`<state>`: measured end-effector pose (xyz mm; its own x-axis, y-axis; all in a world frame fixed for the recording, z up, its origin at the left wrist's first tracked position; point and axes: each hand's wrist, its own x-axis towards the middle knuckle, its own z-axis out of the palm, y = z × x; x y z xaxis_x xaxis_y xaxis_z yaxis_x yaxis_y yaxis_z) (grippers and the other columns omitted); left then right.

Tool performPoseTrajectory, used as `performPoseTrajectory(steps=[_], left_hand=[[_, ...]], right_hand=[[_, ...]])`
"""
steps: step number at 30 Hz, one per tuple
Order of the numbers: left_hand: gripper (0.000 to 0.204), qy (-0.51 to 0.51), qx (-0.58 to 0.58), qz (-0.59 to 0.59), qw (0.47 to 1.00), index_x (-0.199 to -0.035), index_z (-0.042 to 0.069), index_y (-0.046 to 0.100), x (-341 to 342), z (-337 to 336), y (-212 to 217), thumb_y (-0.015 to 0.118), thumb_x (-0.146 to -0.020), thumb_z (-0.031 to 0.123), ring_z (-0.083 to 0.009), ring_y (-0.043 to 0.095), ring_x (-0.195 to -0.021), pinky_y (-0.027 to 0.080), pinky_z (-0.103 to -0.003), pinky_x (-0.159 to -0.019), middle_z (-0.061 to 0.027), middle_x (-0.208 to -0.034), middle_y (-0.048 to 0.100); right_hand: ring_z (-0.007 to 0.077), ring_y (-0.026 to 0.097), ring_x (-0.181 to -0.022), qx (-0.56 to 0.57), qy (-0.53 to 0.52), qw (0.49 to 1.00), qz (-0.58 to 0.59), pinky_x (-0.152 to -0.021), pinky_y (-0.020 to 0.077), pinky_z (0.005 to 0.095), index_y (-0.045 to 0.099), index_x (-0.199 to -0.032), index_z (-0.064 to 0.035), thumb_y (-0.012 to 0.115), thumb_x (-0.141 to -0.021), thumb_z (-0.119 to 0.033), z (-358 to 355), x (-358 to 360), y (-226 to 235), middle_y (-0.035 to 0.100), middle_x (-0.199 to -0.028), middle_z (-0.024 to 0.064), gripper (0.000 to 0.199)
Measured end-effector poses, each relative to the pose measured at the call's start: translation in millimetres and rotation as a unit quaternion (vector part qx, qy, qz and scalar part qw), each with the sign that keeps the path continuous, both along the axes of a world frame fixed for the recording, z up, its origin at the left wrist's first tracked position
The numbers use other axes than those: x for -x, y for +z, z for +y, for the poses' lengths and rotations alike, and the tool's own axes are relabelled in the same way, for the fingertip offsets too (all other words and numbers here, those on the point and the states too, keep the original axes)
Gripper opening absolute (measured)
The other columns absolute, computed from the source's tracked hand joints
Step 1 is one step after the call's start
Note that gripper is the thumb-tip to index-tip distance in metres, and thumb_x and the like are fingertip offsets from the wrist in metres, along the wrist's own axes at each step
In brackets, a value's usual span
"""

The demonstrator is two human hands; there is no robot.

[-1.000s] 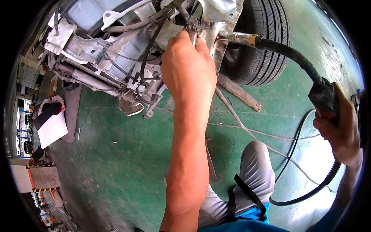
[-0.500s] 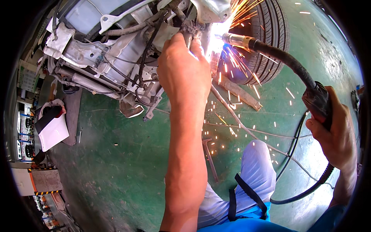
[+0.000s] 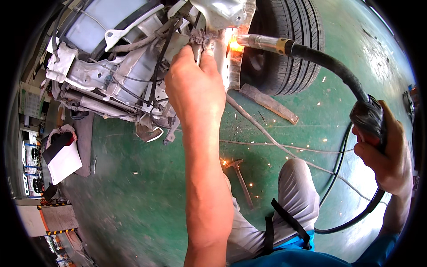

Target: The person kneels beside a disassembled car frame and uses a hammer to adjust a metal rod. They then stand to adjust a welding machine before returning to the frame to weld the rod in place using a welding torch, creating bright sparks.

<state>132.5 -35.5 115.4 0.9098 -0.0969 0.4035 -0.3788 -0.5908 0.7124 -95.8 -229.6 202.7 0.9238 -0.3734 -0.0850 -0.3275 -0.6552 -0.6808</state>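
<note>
My right hand (image 3: 387, 151) is wrapped round the dark handle of a welding torch (image 3: 267, 43) at the right. Its black neck curves up and left, and the metal nozzle ends close to a pale sheet-metal edge on the vehicle frame (image 3: 224, 71). An orange glow (image 3: 235, 43) shows at the nozzle's end. At the top centre my left hand (image 3: 195, 84) is closed, with thumb and fingers pinching a narrow metal piece (image 3: 197, 54) against the frame. A grey, shaggy clump (image 3: 202, 39) sits just above the fingertips. The fingers hide the piece's lower part.
A tyre (image 3: 289, 53) stands right of the frame, beside a wooden block (image 3: 271, 104). A hammer (image 3: 240, 178) lies on the green floor (image 3: 142, 200) near my knee. Cables (image 3: 342, 155) cross the floor at the right. Exposed vehicle parts (image 3: 98, 73) fill the upper left.
The bright arc and large spray of sparks have died to an orange glow with a few scattered sparks. My left hand and the vehicle parts appear farther left in view. Both hands keep their holds.
</note>
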Motion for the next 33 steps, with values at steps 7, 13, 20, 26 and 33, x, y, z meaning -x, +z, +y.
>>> performPoseTrajectory(steps=[7,13,20,26,33], left_hand=[[0.020,0.006,0.005,0.023,1.000,-0.097,-0.005,0.064,-1,0,0,0.063,-0.092,0.014,-0.0440,0.066,-0.091,0.051,-0.049,-0.083,-0.0259,-0.096,0.069],[0.019,-0.003,0.007,0.017,1.000,-0.096,-0.006,0.063,0,-1,1,0.063,-0.092,0.013,-0.0436,0.066,-0.089,0.051,-0.049,-0.081,-0.0253,-0.094,0.069],[0.018,-0.010,0.009,0.000,1.000,-0.095,-0.006,0.063,0,2,0,0.062,-0.092,0.012,-0.0436,0.066,-0.089,0.050,-0.048,-0.081,-0.0252,-0.094,0.068],[0.018,-0.018,0.020,-0.002,1.000,-0.094,-0.006,0.064,0,-1,1,0.062,-0.092,0.012,-0.0437,0.066,-0.088,0.050,-0.049,-0.081,-0.0252,-0.094,0.068],[0.017,-0.023,-0.013,-0.074,0.997,-0.094,-0.005,0.064,-6,5,-6,0.064,-0.092,0.012,-0.0431,0.066,-0.087,0.050,-0.049,-0.080,-0.0241,-0.092,0.068]], right_hand=[[0.0164,0.048,-0.056,0.038,0.015,0.999,-0.025,-0.056,0.0404,0.0325,0.054,-0.104,0.0031,0.069,-0.072,-0.011,-3,-6,-12,0.051,-0.070,0.0067,0.038],[0.0179,0.046,-0.056,0.066,0.020,0.997,-0.022,-0.056,0.0395,0.0341,0.053,-0.105,0.0041,0.068,-0.072,-0.010,-1,-12,-13,0.051,-0.070,0.0079,0.038],[0.0193,0.050,-0.058,0.125,0.032,0.992,-0.004,-0.057,0.0420,0.0355,0.051,-0.116,0.0069,0.069,-0.074,-0.006,6,-14,-5,0.053,-0.073,0.0107,0.047],[0.0192,0.049,-0.052,0.246,0.076,0.965,-0.049,-0.053,0.0407,0.0352,0.049,-0.126,0.0083,0.072,-0.081,-0.012,-2,-7,-11,0.051,-0.071,0.0097,0.054],[0.0197,0.044,-0.050,0.223,0.098,0.970,-0.014,-0.052,0.0369,0.0358,0.052,-0.113,0.0031,0.069,-0.091,-0.036,4,-15,-2,0.044,-0.065,0.0061,0.048]])
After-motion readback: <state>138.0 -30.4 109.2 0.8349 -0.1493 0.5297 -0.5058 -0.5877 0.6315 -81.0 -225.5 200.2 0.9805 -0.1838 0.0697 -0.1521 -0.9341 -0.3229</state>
